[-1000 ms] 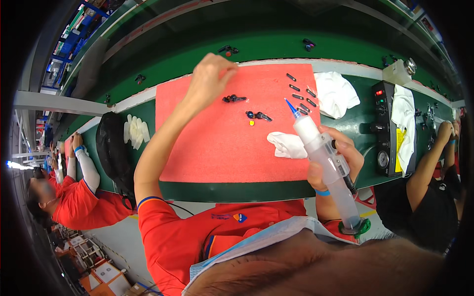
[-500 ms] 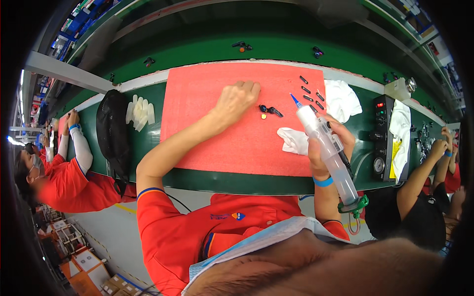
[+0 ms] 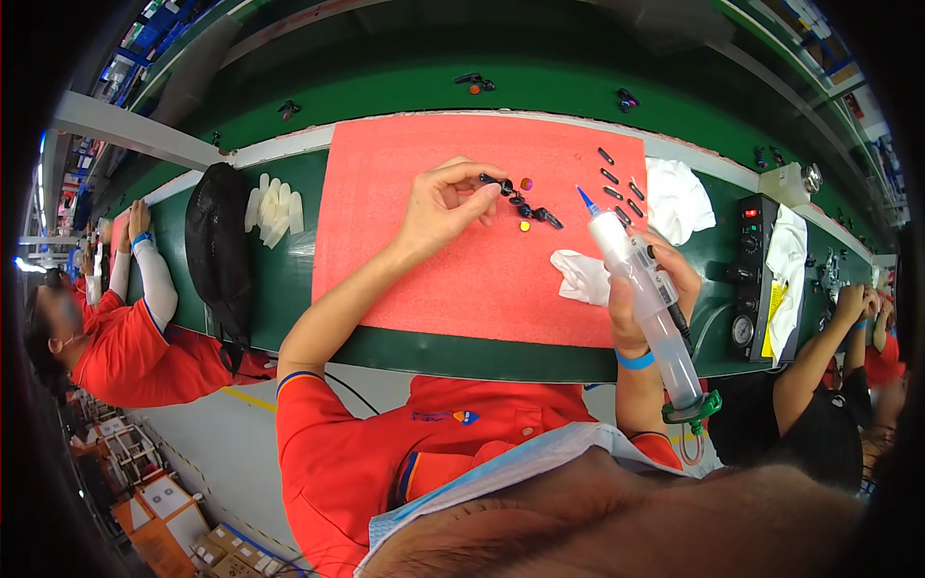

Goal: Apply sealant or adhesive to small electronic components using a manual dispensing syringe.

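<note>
My left hand [image 3: 451, 206] is over the pink mat [image 3: 414, 299], with thumb and fingers pinching a small black earbud-like part [image 3: 497, 181]. Beside that part is a small orange-purple disc [image 3: 526, 184]. A second black earbud-like part [image 3: 545, 217] lies on the mat just right of the fingers, close to a yellow disc [image 3: 524, 226]. My right hand [image 3: 676, 279] is wrapped round a large clear glue syringe [image 3: 665, 342]. Its blue needle tip [image 3: 586, 199] points up and left, apart from the parts.
Several slim black pieces [image 3: 613, 193] lie at the mat's right side. White cloths [image 3: 581, 277] sit nearby. A black control box [image 3: 753, 275] stands right; a black pouch [image 3: 218, 255] and pale finger cots [image 3: 274, 207] are left. Co-workers sit on both sides.
My left hand, earlier a loose fist at the far part of the mat, now pinches a black earbud-like part beside the one lying there. The right hand still holds the syringe.
</note>
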{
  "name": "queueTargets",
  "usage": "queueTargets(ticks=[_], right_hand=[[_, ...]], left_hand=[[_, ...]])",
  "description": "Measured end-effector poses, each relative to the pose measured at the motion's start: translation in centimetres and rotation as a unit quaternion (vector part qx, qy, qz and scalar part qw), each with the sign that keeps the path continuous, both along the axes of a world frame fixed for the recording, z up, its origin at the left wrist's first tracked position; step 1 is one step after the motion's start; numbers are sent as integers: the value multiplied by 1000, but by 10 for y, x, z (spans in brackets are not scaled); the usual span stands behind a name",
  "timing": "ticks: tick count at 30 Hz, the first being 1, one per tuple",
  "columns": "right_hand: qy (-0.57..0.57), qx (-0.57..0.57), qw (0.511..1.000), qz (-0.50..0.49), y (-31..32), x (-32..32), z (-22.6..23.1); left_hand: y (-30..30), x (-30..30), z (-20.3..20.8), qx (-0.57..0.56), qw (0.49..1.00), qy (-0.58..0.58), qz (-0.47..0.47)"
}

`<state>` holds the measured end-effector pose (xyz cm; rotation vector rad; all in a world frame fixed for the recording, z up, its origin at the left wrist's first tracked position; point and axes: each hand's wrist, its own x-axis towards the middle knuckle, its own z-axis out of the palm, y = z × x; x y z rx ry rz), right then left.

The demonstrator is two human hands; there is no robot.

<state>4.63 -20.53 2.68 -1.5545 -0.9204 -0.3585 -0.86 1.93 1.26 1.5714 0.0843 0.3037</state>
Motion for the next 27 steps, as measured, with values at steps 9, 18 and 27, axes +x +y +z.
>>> queueTargets(ticks=[9,18,27], right_hand=[[3,3,1000,0,3,0,-2],[-4,5,1000,-4,4,1,-2],[-8,2,1000,-5,3,0,-1]], left_hand=[[0,-2,-4,-26,999,19,-27],[-3,-2,-11,-54,998,34,-1],[-4,-2,-8,6,999,38,0]])
